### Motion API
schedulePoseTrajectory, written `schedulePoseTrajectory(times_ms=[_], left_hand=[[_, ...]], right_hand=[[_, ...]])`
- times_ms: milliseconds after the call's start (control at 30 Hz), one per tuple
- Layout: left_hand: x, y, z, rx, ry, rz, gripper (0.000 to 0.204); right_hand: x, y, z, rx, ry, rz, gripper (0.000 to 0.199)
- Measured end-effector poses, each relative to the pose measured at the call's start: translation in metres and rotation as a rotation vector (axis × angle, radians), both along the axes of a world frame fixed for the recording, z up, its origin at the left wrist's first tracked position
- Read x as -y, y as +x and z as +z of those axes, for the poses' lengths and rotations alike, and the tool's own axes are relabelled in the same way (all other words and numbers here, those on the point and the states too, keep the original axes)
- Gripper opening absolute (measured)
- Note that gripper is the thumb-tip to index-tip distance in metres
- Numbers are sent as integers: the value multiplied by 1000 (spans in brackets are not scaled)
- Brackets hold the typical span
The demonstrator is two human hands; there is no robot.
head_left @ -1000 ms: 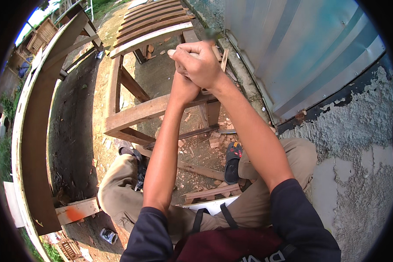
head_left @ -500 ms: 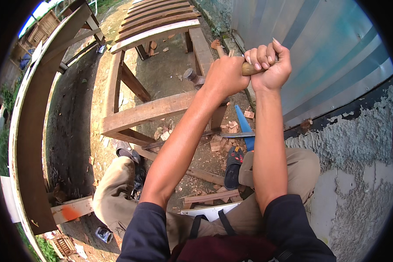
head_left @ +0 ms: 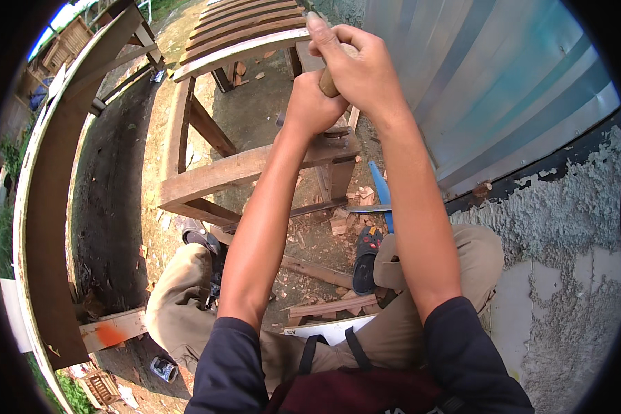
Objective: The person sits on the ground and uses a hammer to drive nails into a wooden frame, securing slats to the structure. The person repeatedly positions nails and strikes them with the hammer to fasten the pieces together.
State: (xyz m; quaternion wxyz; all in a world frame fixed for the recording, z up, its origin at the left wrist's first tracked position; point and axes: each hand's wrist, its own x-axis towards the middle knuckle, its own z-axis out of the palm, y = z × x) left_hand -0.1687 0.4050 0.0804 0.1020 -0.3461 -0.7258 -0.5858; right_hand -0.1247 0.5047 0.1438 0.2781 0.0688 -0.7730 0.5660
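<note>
Both hands are closed, one against the other, over the near end of the bench frame. My left hand (head_left: 313,105) is wrapped round the lower part of a thick wooden tool handle (head_left: 328,83). My right hand (head_left: 363,74) grips the upper part, its thumb pointing up and away. The tool's working end is hidden, so its kind cannot be told. Just beneath my hands lies the wooden bench frame (head_left: 234,172), with a slatted top at its far part. A dark metal piece (head_left: 281,119) shows partly behind my left wrist.
A blue saw-like blade (head_left: 379,190) and wood chips (head_left: 341,222) lie on the ground by my foot. Corrugated metal sheeting (head_left: 490,90) and a rough wall (head_left: 566,207) stand close on the right. A long wooden structure (head_left: 45,207) runs along the left; a can (head_left: 163,369) lies near it.
Both hands have moved left and slightly farther away with the wooden handle, which has turned more upright. My right hand now sits higher, over the left.
</note>
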Motion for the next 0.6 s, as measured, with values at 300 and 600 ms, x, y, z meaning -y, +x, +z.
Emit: schedulePoseTrajectory(times_ms=[300, 600], left_hand=[[-30, 2, 22, -268, -421, -251, 21], [-33, 46, 9, -561, -893, -315, 19]], right_hand=[[-57, 61, 0, 154, -157, 46, 45], [-70, 120, -28, 441, 469, -83, 33]])
